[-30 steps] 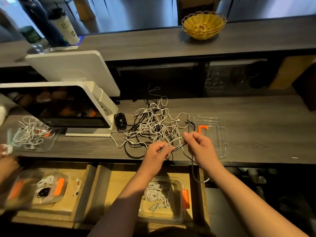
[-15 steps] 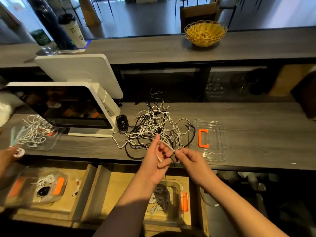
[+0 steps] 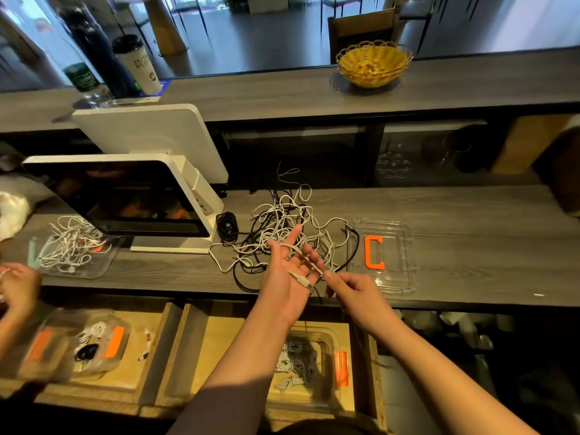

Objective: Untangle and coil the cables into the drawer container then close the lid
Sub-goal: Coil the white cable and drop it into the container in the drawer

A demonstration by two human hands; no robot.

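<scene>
Since the frame half a second before, the left hand [image 3: 287, 274] had turned palm-up and spread its fingers, where it had earlier been closed with the right over a strand at the edge of the tangle. A white cable [image 3: 309, 265] now lay draped across the straight fingers, its plug end resting near the base of the palm. The right hand [image 3: 351, 288] pinched the same cable just beside the left fingertips, the strand running back toward the pile. Judgement: one cable was being drawn free and the spread hand was likely set up as a former for winding; coiling of this cable not yet begun. The tangle of cables [image 3: 282, 227], white and black mixed, sat on the bench [image 3: 470, 233] just beyond the hands, loops heavily crossed, a tight black bundle at its left side. The clear lid [image 3: 384, 284] with an orange handle lay on the bench to the right of the pile. The container [image 3: 329, 337] stood open in the drawer [image 3: 219, 334] below, a few coiled cables already inside.
</scene>
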